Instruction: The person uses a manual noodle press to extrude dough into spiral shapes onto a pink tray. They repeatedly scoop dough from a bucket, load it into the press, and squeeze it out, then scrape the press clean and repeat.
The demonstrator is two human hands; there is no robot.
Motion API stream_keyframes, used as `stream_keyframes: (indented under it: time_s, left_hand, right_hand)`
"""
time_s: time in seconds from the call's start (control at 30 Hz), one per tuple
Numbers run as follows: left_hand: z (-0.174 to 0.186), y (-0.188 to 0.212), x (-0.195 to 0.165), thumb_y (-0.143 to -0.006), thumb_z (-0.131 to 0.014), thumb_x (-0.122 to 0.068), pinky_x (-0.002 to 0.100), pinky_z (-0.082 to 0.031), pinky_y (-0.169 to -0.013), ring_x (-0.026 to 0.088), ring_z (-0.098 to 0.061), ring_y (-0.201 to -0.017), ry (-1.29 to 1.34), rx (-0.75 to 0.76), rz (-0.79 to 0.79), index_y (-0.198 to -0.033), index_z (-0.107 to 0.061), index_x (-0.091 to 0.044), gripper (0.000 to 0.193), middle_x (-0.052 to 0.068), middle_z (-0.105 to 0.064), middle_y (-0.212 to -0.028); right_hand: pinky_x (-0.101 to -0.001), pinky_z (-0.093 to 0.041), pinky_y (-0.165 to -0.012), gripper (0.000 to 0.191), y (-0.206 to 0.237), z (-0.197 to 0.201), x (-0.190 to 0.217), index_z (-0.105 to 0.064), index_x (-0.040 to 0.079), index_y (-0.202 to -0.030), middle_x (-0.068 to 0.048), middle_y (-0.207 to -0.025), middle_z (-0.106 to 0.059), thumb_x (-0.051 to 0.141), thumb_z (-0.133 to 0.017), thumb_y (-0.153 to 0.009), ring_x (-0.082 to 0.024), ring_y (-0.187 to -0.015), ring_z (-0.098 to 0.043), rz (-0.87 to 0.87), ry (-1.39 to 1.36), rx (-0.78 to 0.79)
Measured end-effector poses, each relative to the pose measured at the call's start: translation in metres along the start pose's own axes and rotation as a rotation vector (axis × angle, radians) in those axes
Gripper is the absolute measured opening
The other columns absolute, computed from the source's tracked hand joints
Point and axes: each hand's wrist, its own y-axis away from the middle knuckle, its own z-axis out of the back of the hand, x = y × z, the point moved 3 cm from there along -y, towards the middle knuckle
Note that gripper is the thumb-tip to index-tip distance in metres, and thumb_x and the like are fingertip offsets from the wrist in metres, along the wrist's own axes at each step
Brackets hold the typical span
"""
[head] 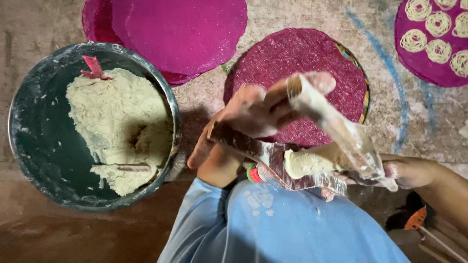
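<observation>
The left hand (253, 114) is closing its fingers around the upper end of a flour-dusted wooden press (287, 163), a long hinged tool slanting across the person's lap. The upper lever arm (336, 126) of the press is rising from near the fingertips and running down to the right, smeared pale with dough. The right hand (407, 171) is gripping the lower end of the press, fingers wrapped about it, where the two arms are meeting. A lump of pale dough (304, 163) is sitting between the arms, resting on the lower one, near the middle of the tool. A small red and green band (253, 174) is showing just beside the press at the wrist of the left hand. Beneath both hands, the person's knee in light blue cloth (287, 224) is filling the lower middle of the view.

Just behind the hands, a round magenta mat (302, 58) is lying on the floor (292, 19). To the left, a dark round tub (29, 141) is holding a mass of the same pale dough, with a red scrap (94, 68) sticking out at its top. Two plain magenta discs (180, 34) are overlapping behind the tub. At the far right, another magenta mat (409, 63) is carrying coils of pressed dough strands (438, 23).
</observation>
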Motion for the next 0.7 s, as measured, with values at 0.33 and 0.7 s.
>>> stream_keyframes:
  time_s: [0.33,0.7]
  left_hand:
    - [-0.112,0.080,-0.131,-0.074,-0.076,-0.076,0.051,-0.045,-0.113,0.038,-0.040,-0.144,-0.931,-0.714,-0.249,-0.166,-0.002,-0.013,0.134,0.021,-0.031,-0.163]
    - [-0.157,0.224,-0.209,-0.093,-0.071,-0.051,0.053,-0.038,-0.127,0.039,-0.041,-0.152,-1.007,-1.298,-0.597,-0.162,-0.021,-0.002,0.098,0.025,-0.031,-0.167]
  right_hand:
    - [-0.0419,-0.047,-0.104,0.109,-0.126,-0.098,0.140,-0.035,0.000,-0.151,-0.020,-0.138,-0.057,0.039,-0.090,-0.065,-0.033,-0.126,-0.060,0.376,0.889,-0.058]
    - [-0.0409,-0.051,-0.103,0.110,-0.226,-0.260,0.117,-0.031,-0.001,-0.152,-0.025,-0.138,-0.054,0.040,-0.092,-0.071,-0.036,-0.124,-0.061,0.552,0.974,0.083]
